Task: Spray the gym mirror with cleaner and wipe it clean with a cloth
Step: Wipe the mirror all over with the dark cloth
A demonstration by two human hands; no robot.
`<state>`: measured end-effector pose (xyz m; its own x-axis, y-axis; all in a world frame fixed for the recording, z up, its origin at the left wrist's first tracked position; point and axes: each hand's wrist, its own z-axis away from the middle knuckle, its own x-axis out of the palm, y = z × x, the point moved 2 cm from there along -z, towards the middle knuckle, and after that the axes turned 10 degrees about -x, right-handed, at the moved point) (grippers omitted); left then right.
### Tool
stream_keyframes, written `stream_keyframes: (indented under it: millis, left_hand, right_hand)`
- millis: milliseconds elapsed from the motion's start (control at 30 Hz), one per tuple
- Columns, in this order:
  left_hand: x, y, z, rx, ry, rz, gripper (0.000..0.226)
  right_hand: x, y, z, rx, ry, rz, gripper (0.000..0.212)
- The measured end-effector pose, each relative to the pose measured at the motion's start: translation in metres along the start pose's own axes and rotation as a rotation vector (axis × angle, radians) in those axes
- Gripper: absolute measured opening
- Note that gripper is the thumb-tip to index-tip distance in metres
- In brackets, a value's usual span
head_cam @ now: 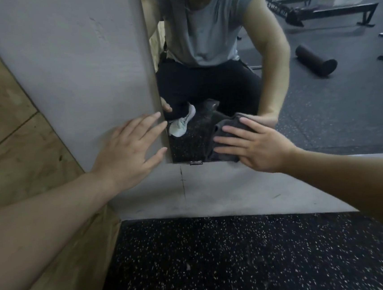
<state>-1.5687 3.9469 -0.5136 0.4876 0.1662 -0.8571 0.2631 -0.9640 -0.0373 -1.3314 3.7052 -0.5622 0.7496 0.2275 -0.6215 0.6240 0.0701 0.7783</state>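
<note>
I read the single head view as dim, lit by flat, diffuse indoor light with no source visible. The colour is muted and greyish. Shadows are soft: a faint one lies under the left hand [125,151] on the grey wall [72,62], and the speckled floor [220,259] darkens toward the bottom edge. No glare shows on the mirror [322,108]; its reflection is hazy and softer than the foreground. Both forearms smear toward the lower corners, out of focus. Wide-angle distortion is strong: the wall edge and the wooden panel [7,115] lean and bow near the frame borders. Fine grain is evident in the dark areas.
</note>
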Motion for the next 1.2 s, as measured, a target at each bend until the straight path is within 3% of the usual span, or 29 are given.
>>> stream_keyframes:
  millis: [267,500,700,1033,1200]
  left_hand:
    - [0.008,-0.014,0.009,0.002,0.036,0.019,0.054]
    - [0.018,-0.018,0.012,-0.002,0.009,0.018,0.046]
    - [0.032,-0.010,0.015,0.044,0.003,0.017,0.041]
    - [0.032,0.022,0.003,0.155,-0.016,0.018,0.045]
    - [0.026,0.034,-0.002,0.200,-0.002,-0.003,0.043]
  right_hand:
    - [-0.037,0.011,-0.070,0.213,0.194,-0.009,0.066]
    - [-0.008,-0.051,-0.134,-0.034,0.051,0.095,0.067]
    - [0.008,-0.055,-0.112,-0.174,-0.038,0.102,0.062]
    - [0.021,-0.038,-0.028,-0.095,-0.125,0.058,0.064]
    - [0.002,-0.048,-0.064,0.092,0.012,-0.040,0.062]
